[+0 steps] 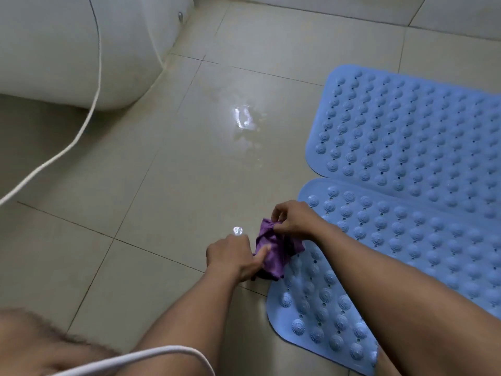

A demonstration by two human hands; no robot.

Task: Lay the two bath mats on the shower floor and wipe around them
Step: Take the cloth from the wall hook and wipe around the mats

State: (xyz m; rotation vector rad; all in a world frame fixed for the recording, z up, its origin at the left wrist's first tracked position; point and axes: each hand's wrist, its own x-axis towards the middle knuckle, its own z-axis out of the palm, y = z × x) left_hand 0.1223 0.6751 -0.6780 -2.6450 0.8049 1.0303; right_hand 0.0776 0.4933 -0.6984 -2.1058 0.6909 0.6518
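Two blue knobbed bath mats lie flat side by side on the tiled floor at the right: the far mat (pixel 406 131) and the near mat (pixel 393 245). A crumpled purple cloth (pixel 273 253) is bunched at the near mat's left edge. My left hand (pixel 233 256) grips the cloth's lower left part, thumb pressed into it. My right hand (pixel 292 218) pinches its upper edge. My right forearm crosses over the near mat and hides part of it.
A white toilet base (pixel 67 50) stands at the upper left. A white cord (pixel 89 109) runs down across it and loops along the bottom edge. A wet patch (pixel 245 123) glistens on the beige floor tiles (pixel 168 185) left of the far mat. A bare knee shows bottom left.
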